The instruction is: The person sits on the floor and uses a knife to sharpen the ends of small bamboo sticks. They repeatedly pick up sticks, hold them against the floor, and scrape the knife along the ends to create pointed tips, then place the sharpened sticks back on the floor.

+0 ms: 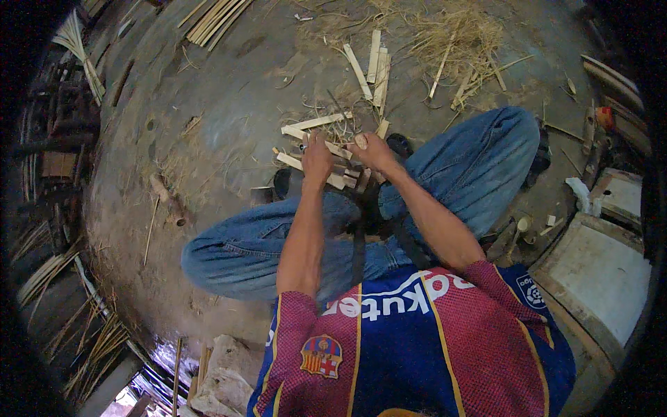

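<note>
Pale wood strip [338, 150], probably light, stiff and best held near its ends, lies between left hand [317, 154] and right hand [375, 152], fingers curled but their pinch impossible to tell, with jeans [465, 160] alongside and straw [462, 35] beyond

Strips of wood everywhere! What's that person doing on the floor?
A person sits on the floor with knees bent outward, both hands in front at the pale strips. The left hand is over a strip and the right hand is close beside it; the exact grip is hard to see. More strips lie farther ahead, near a pile of shavings.
</note>
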A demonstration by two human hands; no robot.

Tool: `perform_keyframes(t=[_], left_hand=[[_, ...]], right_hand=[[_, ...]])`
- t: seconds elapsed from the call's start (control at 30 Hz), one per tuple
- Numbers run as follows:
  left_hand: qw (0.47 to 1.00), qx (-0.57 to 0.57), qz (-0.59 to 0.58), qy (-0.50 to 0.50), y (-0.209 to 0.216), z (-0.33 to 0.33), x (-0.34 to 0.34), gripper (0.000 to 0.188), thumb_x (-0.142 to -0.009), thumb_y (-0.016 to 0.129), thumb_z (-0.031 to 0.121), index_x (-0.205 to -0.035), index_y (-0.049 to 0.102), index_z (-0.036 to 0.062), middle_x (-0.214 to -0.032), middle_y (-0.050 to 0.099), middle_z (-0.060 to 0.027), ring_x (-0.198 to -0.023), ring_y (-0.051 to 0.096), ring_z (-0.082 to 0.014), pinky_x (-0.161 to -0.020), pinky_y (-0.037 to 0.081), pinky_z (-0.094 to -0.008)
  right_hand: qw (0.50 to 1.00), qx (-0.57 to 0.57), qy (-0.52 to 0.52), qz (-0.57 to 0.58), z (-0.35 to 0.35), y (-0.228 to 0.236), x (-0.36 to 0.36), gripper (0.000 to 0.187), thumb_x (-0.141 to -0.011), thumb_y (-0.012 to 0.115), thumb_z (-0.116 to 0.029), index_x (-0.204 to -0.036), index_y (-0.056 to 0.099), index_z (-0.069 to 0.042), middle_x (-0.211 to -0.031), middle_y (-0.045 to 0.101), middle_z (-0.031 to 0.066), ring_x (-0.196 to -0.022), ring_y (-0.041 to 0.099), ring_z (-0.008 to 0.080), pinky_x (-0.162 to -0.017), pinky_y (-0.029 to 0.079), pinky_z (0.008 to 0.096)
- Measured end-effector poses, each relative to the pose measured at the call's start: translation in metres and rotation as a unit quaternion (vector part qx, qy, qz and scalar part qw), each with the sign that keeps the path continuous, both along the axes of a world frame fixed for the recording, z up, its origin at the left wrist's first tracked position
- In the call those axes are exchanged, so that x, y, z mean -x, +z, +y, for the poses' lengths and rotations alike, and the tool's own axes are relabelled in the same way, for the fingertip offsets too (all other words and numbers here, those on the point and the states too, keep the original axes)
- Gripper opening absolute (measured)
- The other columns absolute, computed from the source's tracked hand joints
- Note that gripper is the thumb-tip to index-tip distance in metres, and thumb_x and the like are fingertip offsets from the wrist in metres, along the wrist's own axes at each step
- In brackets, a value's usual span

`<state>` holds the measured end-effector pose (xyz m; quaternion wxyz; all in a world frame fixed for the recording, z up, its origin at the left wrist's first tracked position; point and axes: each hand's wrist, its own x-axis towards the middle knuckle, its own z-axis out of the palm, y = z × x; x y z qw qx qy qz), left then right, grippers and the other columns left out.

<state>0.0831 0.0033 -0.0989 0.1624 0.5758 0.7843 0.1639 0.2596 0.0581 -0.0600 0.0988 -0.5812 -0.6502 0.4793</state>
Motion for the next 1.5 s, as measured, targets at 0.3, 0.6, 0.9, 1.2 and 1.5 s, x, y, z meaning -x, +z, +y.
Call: perform_keyframes(t=[0.3, 0.6, 0.9, 1.2, 1.5], left_hand=[[0.97, 0.076, 0.226, -0.047, 0.031, -0.006, -0.01, 0.03, -0.086, 0.056, 0.028, -0.101, 0.072, 0.008, -0.124, 0.059, -0.0174, -0.129, 0.044, -0.0387, -0.116, 0.003, -0.057], [0.984, -0.026, 0.051, 0.167, 0.013, 0.011, 0.034, 0.032, -0.088, 0.056, 0.022, -0.111, 0.064, 0.0012, -0.123, 0.057, -0.0212, -0.11, 0.056, -0.0391, -0.105, 0.036, -0.0479], [0.993, 0.025, 0.053, 0.103, -0.028, 0.014, 0.093, 0.043, -0.083, 0.067, 0.026, -0.12, 0.057, 0.0071, -0.122, 0.056, -0.022, -0.11, 0.055, -0.0399, -0.091, 0.044, -0.0505], [0.997, 0.057, 0.034, 0.048, -0.015, 0.019, 0.09, 0.029, -0.078, 0.071, 0.025, -0.101, 0.065, 0.0082, -0.099, 0.063, -0.0155, -0.098, 0.059, -0.0344, -0.084, 0.045, -0.0468], [0.988, -0.037, -0.124, 0.081, 0.108, 0.073, 0.093, 0.017, -0.082, 0.067, 0.016, -0.097, 0.066, 0.0082, -0.085, 0.066, -0.0156, -0.072, 0.064, -0.0322, -0.066, 0.047, -0.0416]], right_hand=[[0.999, -0.029, -0.016, -0.027, 0.004, -0.001, -0.003, 0.058, -0.081, 0.067, -0.047, -0.109, 0.06, 0.004, -0.105, 0.064, 0.0243, -0.099, 0.063, 0.0381, -0.086, 0.049, 0.0429], [0.998, 0.009, 0.055, -0.034, 0.005, 0.021, -0.008, 0.056, -0.082, 0.066, -0.048, -0.102, 0.061, 0.005, -0.088, 0.067, 0.0201, -0.082, 0.066, 0.032, -0.075, 0.051, 0.0418], [0.974, 0.114, 0.187, -0.064, -0.004, 0.064, -0.044, 0.052, -0.081, 0.062, -0.045, -0.09, 0.064, 0.006, -0.08, 0.067, 0.0234, -0.075, 0.066, 0.0391, -0.072, 0.052, 0.0447], [0.973, 0.207, 0.097, -0.017, 0.012, 0.075, -0.049, 0.041, -0.086, 0.066, -0.037, -0.087, 0.063, 0.003, -0.067, 0.063, 0.0089, -0.052, 0.06, 0.0164, -0.048, 0.048, 0.0353], [0.993, -0.01, -0.11, -0.027, 0.03, 0.023, -0.072, 0.051, -0.09, 0.055, -0.048, -0.099, 0.064, 0.001, -0.081, 0.067, 0.0229, -0.078, 0.066, 0.04, -0.072, 0.051, 0.0461]])
